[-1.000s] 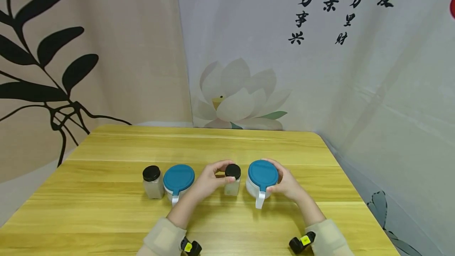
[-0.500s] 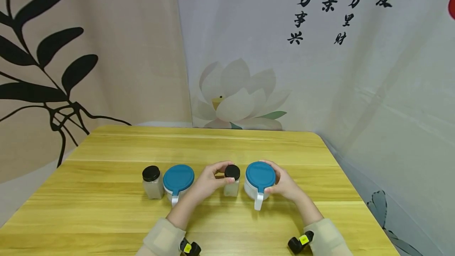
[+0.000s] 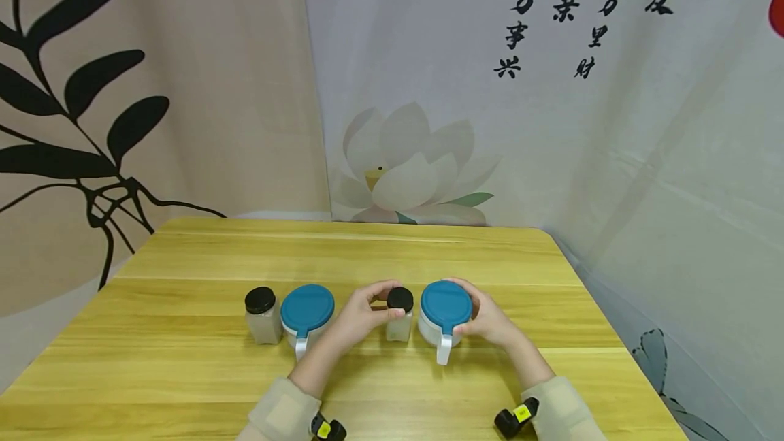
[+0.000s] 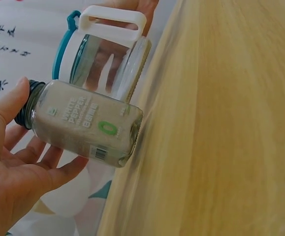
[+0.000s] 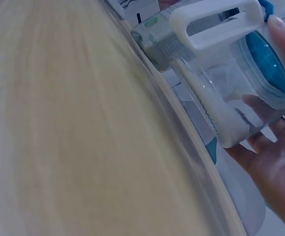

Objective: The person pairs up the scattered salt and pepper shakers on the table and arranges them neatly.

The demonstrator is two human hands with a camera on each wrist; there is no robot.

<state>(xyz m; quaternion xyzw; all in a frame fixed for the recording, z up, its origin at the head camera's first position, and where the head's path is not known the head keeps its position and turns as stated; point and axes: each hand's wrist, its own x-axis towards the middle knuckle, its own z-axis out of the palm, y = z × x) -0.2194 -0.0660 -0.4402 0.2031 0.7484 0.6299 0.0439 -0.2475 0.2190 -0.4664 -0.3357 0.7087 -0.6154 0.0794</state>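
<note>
My left hand (image 3: 358, 318) grips a pepper jar (image 3: 399, 329) by its black cap, thumb on the near side. In the left wrist view, the pepper jar (image 4: 83, 118) is glass, with pale powder and a "White Pepper" label. My right hand (image 3: 492, 320) holds a clear seasoning pot (image 3: 446, 305) round its side; it has a blue lid and a white handle facing me. White grains lie in the bottom of the seasoning pot (image 5: 226, 88) in the right wrist view. Both stand upright side by side, a narrow gap between them in the head view.
Left of my left hand stand a second black-capped jar (image 3: 264, 322) and a second blue-lidded pot (image 3: 307, 308), close together and partly behind my arm. The wooden table (image 3: 343, 250) ends at a cloth backdrop (image 3: 551, 155) printed with a lotus and writing.
My right hand has moved the seasoning pot a little left and towards me, closer to the pepper jar. The left hand and pepper jar have stayed nearly still.
</note>
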